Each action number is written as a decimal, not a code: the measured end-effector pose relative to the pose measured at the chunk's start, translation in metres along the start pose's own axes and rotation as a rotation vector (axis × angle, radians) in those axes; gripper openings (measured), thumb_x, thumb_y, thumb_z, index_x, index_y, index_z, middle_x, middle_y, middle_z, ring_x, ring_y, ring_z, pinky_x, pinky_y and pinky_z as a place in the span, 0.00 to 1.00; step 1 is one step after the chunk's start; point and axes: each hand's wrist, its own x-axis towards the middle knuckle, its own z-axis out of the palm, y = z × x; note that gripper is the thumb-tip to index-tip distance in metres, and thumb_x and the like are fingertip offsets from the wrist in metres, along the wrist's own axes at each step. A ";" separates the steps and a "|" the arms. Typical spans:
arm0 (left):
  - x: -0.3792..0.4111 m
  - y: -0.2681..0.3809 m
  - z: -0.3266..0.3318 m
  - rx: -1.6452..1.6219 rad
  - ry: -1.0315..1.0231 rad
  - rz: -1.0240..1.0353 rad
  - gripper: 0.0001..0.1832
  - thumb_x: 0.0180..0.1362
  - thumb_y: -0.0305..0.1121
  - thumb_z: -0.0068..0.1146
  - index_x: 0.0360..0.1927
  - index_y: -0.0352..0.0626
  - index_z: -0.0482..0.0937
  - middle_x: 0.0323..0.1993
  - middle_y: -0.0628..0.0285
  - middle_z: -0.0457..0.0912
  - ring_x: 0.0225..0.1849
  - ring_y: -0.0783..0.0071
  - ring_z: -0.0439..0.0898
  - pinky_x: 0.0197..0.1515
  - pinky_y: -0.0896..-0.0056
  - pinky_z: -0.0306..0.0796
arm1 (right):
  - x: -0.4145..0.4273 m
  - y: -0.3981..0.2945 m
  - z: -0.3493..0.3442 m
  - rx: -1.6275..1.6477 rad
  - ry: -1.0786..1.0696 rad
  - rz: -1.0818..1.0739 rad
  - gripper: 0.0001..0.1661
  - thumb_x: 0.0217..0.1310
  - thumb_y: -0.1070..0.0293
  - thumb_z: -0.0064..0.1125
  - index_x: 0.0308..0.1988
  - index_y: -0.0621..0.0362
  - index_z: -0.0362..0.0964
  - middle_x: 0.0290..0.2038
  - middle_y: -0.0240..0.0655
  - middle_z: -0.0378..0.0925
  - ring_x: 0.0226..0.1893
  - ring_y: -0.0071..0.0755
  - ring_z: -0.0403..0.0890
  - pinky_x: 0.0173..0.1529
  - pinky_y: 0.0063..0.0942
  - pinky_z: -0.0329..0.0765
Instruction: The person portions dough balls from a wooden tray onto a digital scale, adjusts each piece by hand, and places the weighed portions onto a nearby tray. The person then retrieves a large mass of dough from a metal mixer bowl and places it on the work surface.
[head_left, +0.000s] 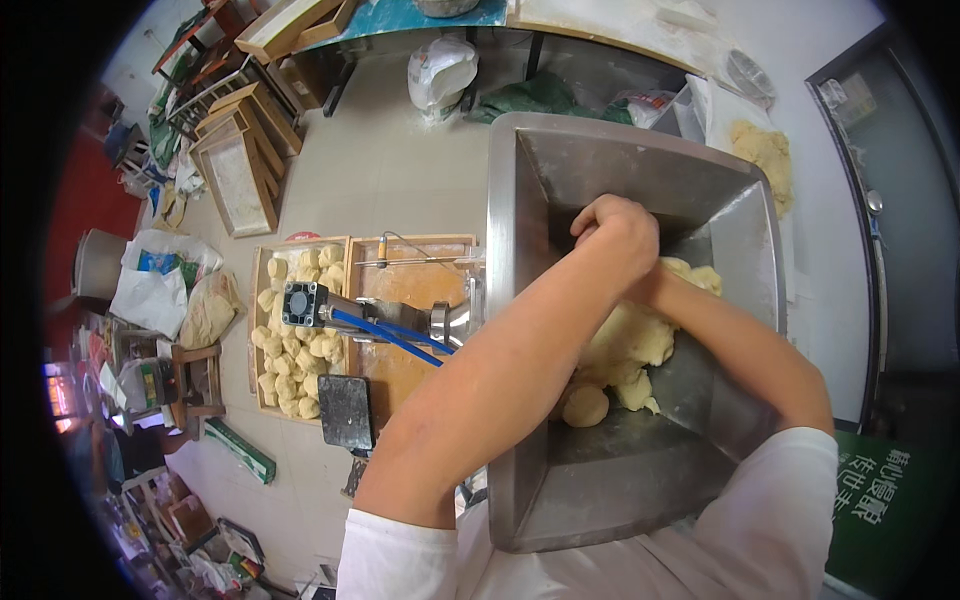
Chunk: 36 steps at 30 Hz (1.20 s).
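Both my arms reach down into a stainless-steel hopper (517, 480) and cross at the wrists. My left hand (619, 225) is on top, over the hopper's far part, with its fingers curled; whether they grip anything is hidden. The right forearm (739, 349) passes beneath the left wrist, and the left arm hides most of my right hand. A pale yellow mass of dough (630, 337) lies in the hopper under and beside the forearms. Against its near side rests a rounded dough lump (585, 406), partly behind the left forearm.
Left of the hopper, a machine outlet with blue hoses (390, 335) juts over wooden trays. One tray (257, 300) holds several dough pieces. A dark flat plate (346, 411) sits nearby. Empty wooden trays (238, 184) lean farther off. More dough (763, 161) lies beyond the hopper's right rim.
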 end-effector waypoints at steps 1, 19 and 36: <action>-0.006 -0.005 0.001 -0.038 0.048 -0.056 0.11 0.53 0.32 0.58 0.38 0.43 0.85 0.40 0.58 0.85 0.45 0.62 0.84 0.44 0.63 0.77 | 0.005 -0.009 0.002 -0.056 -0.104 0.059 0.14 0.57 0.66 0.55 0.44 0.55 0.70 0.43 0.33 0.72 0.46 0.27 0.71 0.52 0.25 0.68; -0.012 0.025 -0.013 -0.289 -0.276 0.099 0.20 0.60 0.43 0.50 0.51 0.44 0.80 0.50 0.54 0.80 0.53 0.57 0.78 0.53 0.58 0.72 | -0.097 -0.101 0.011 -0.852 -0.552 0.070 0.20 0.33 0.67 0.63 0.30 0.66 0.70 0.19 0.44 0.75 0.23 0.51 0.78 0.28 0.41 0.74; 0.003 0.071 0.042 -0.710 -0.261 0.121 0.25 0.57 0.47 0.45 0.47 0.38 0.80 0.46 0.44 0.80 0.52 0.44 0.76 0.54 0.53 0.71 | -0.146 -0.139 0.009 -0.796 -0.494 -0.269 0.07 0.42 0.71 0.56 0.25 0.63 0.70 0.16 0.36 0.74 0.19 0.36 0.77 0.18 0.32 0.73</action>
